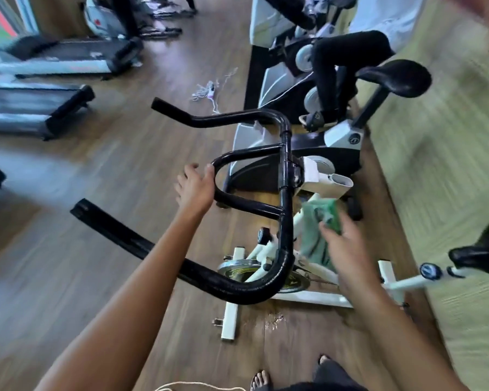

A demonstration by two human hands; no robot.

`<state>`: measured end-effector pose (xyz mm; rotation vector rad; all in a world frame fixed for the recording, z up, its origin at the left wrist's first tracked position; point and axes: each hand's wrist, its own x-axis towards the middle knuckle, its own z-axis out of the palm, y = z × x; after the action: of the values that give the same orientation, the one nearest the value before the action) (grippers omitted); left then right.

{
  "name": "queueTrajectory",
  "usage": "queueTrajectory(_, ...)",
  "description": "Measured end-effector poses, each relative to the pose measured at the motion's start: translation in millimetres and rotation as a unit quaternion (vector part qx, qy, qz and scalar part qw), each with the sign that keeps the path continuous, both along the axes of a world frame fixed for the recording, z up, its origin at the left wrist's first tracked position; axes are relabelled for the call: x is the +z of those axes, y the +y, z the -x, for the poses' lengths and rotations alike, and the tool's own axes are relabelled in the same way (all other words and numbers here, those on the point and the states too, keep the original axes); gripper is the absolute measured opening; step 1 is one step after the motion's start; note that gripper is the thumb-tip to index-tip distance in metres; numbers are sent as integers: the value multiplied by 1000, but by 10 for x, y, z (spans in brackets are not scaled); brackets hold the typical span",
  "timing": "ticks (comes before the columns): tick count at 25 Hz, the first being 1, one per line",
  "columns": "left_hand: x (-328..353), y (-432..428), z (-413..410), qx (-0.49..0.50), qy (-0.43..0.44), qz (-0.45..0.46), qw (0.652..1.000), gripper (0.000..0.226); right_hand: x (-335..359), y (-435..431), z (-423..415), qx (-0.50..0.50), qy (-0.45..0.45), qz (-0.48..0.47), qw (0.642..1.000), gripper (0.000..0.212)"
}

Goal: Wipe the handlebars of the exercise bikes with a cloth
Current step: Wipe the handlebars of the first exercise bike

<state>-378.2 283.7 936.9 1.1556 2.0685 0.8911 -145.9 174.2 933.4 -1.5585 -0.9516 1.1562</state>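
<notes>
Touching the inner loop of the black handlebars [285,221] with the left hand [194,190], fingers [192,167] loosely spread, gripping nothing. Clutching the green cloth [312,238] in the right hand [347,244], fingers curled, just right of the crossbar; contact blurred, cannot tell.

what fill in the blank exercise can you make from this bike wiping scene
The right hand holds a ____ cloth.
The left hand touches the ____ handlebar.
The near bike's frame is ____.
Missing words: green; black; white
</notes>
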Motion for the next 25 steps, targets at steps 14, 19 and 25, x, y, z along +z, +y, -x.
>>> queueTrajectory(14, -228, 66, -76, -30, -153, -38, 987, 45, -5, 28, 506, 158, -324, -54, 931, 60)
queueTrajectory(19, -223, 29, -87, -41, -170, -38, 984, 46, -47, 184, 520, 220, -478, -81, 846, 72)
queueTrajectory(25, -277, 59, -79, -38, -162, -42, 985, 41, -67, 175, 518, 222, -461, -104, 853, 67)
